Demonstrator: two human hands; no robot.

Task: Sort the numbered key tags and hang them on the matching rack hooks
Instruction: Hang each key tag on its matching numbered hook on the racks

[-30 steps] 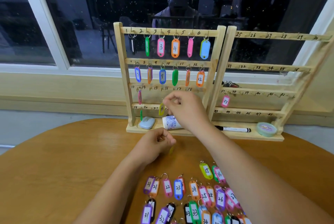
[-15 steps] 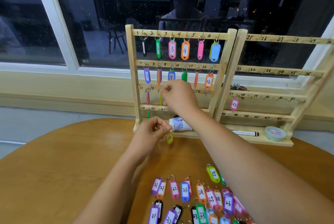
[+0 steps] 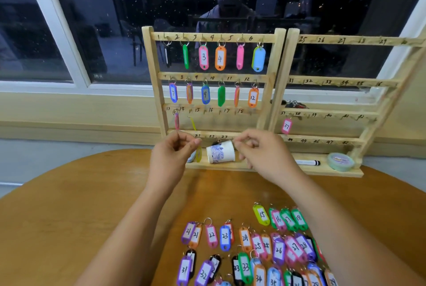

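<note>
Your left hand (image 3: 171, 156) pinches a yellow-green key tag (image 3: 198, 154) dangling just below its fingertips, in front of the rack (image 3: 230, 38); your right hand (image 3: 262, 156) has its fingers curled together just right of the tag, contents indeterminate.

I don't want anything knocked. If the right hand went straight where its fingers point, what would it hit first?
Probably the paper cup lying on the rack base, though depth is unclear.

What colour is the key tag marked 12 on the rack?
Orange. The oval plastic key tag marked 12 shows best in the head view.
</note>
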